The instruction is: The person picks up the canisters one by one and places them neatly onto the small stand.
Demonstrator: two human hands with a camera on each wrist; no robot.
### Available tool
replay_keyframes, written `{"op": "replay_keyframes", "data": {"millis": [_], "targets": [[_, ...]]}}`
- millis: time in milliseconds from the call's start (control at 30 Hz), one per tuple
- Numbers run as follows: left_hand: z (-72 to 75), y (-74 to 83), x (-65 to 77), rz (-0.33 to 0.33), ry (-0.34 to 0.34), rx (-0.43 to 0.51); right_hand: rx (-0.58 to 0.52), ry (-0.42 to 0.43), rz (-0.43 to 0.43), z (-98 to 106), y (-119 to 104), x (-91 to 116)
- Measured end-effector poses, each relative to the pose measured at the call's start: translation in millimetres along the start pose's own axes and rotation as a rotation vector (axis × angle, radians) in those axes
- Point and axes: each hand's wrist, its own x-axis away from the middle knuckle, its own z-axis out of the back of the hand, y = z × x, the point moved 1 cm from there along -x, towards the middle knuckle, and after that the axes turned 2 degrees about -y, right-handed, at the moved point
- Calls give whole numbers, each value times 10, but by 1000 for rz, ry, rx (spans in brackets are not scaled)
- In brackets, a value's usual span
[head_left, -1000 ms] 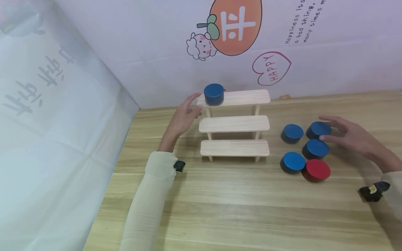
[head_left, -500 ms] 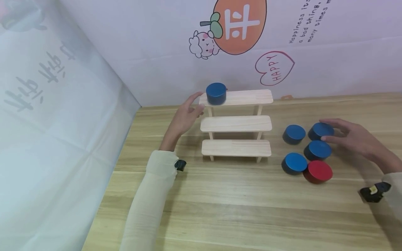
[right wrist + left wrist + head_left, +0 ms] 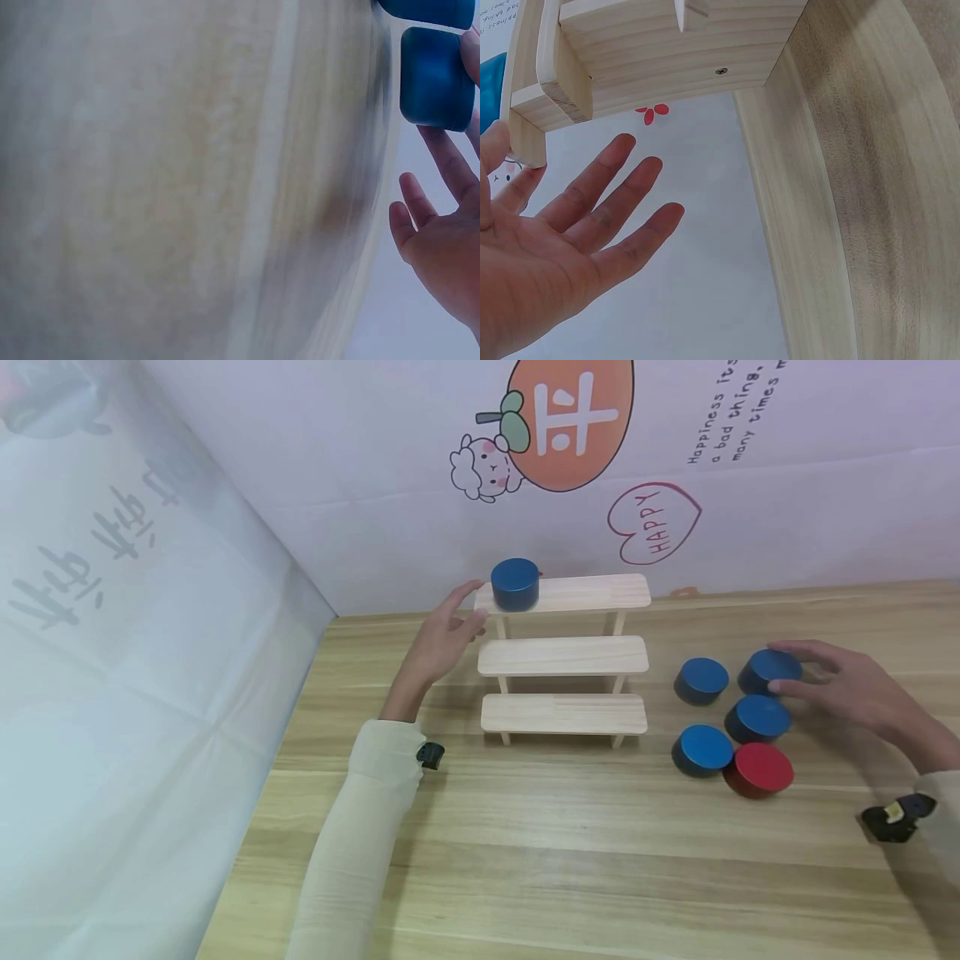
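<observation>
A three-step wooden shelf rack (image 3: 562,654) stands against the back wall, with one blue cylinder (image 3: 515,585) at the left of its top board. My left hand (image 3: 438,647) pinches that board's left end between thumb and index finger; its other fingers (image 3: 604,217) stretch out beneath. To the right of the rack, my right hand (image 3: 855,689) holds another blue cylinder (image 3: 768,671) between thumb and fingers. In the right wrist view the held cylinder (image 3: 437,79) sits between thumb and fingers; whether it touches the table I cannot tell.
Near the right hand stand three more blue cylinders, one at the left (image 3: 701,681), one just in front (image 3: 758,718) and one at the front left (image 3: 702,750). A red cylinder (image 3: 759,770) touches that group. White printed cloth (image 3: 375,527) covers the back and left.
The right hand has drawn its blue cylinder slightly to the right and back, away from its neighbours. The left hand stays at the rack. The head view has shifted a little.
</observation>
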Motion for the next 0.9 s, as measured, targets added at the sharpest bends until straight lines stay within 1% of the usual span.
{"op": "replay_keyframes", "data": {"millis": [167, 433, 667, 900], "targets": [[1, 6, 8, 8, 3, -2, 2, 37, -5, 1, -6, 20], [-3, 9, 7, 21, 10, 3, -16, 76, 28, 46, -51, 33], [-1, 14, 11, 19, 6, 14, 7, 98, 22, 107, -100, 33], [3, 8, 4, 24, 5, 9, 2, 125, 54, 134, -173, 47]]}}
